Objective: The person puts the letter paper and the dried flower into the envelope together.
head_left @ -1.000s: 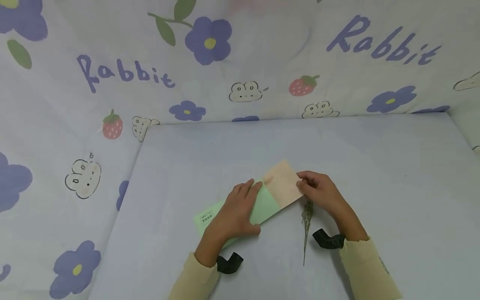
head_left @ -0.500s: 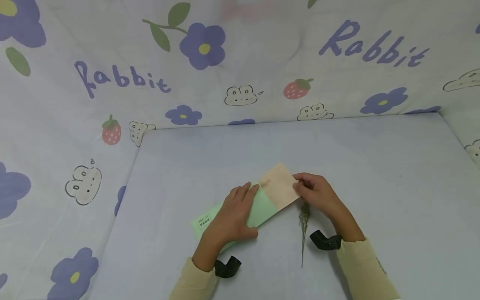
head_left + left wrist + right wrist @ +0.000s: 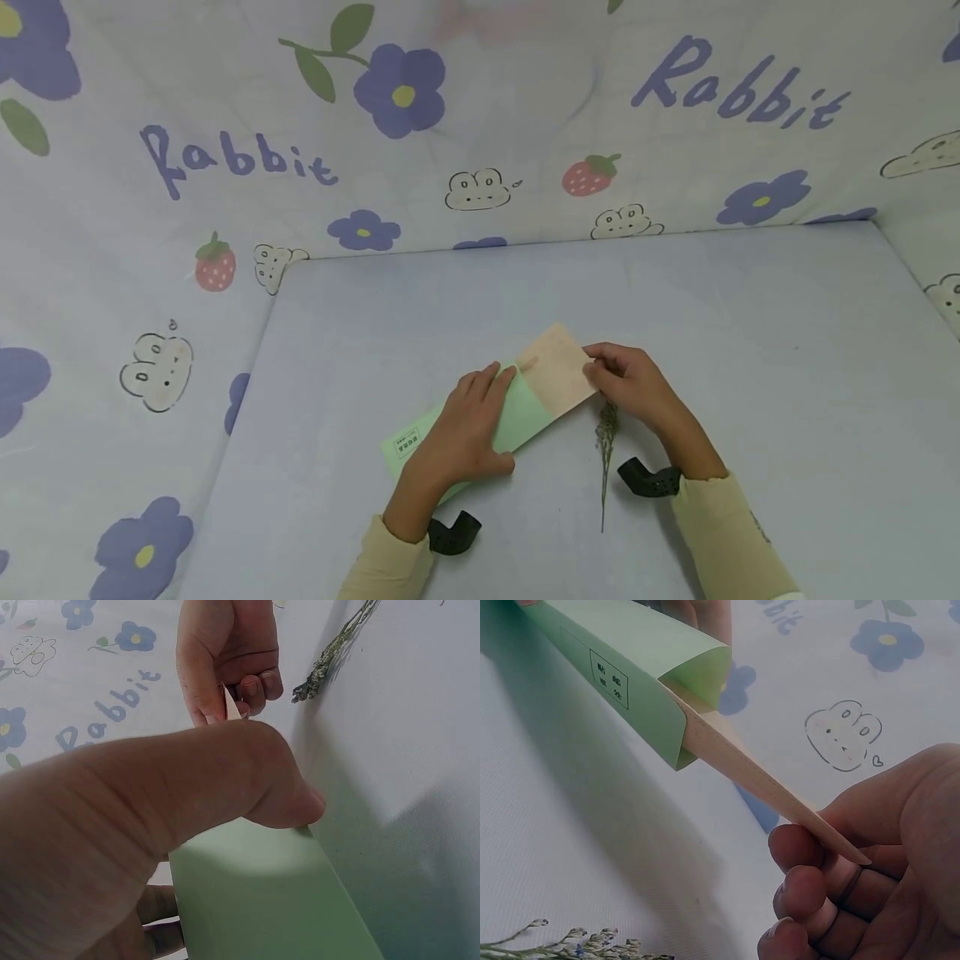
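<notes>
A light green paper envelope with a small printed box slants across the middle of the table. My left hand grips it across its width, thumb on the near edge and fingers at the far edge. A pale peach card sticks out of the envelope's right end; its other part is hidden inside. Thumb and fingers of my right hand pinch the card's outer end. In the right wrist view the envelope's mouth gapes round the card, and the envelope stands off the surface with a shadow below.
A dried flower sprig lies on the table just below my right hand, its stems toward me. The white table meets a patterned cloth at the back and left. A black wrist device sits at each cuff.
The head view has shifted slightly. Both hands, the envelope and the card keep about the same positions relative to one another.
</notes>
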The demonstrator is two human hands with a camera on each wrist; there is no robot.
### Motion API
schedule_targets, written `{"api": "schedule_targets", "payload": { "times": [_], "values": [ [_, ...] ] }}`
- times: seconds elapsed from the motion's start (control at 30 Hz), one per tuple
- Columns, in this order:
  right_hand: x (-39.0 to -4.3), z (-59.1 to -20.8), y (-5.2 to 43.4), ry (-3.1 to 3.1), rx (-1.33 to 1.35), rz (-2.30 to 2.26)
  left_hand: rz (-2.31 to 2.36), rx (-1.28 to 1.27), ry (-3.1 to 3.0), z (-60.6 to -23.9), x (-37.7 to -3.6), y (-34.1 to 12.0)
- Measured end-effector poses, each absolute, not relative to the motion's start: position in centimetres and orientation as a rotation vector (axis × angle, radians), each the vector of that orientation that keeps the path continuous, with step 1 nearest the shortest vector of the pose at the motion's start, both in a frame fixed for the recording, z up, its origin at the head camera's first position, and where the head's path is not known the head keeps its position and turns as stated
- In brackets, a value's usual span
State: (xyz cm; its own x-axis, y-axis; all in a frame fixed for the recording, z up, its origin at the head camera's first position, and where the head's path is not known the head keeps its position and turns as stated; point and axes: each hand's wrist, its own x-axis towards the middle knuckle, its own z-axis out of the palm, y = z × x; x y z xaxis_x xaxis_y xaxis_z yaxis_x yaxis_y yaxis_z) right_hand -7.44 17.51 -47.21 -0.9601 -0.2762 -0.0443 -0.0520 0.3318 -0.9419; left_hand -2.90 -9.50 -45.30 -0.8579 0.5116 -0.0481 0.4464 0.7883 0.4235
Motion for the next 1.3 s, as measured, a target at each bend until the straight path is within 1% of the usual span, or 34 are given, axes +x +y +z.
{"api": "schedule_targets", "payload": {
  "times": [0.6, 1.03, 1.3],
  "values": [
    [-7.11, -48.08, 17.28, 2.411, -0.271, -1.675, 0.606, 0.783, 2.824, -46.00, -2.71, -9.71],
    [-7.29, -47.97, 17.46, 2.401, -0.358, -1.688, 0.636, 0.790, 2.827, -46.09, -2.96, -9.61],
    [-7.30, -48.10, 17.32, 2.399, -0.338, -1.703, 0.633, 0.788, 2.819, -46.14, -3.00, -9.58]
  ]
}}
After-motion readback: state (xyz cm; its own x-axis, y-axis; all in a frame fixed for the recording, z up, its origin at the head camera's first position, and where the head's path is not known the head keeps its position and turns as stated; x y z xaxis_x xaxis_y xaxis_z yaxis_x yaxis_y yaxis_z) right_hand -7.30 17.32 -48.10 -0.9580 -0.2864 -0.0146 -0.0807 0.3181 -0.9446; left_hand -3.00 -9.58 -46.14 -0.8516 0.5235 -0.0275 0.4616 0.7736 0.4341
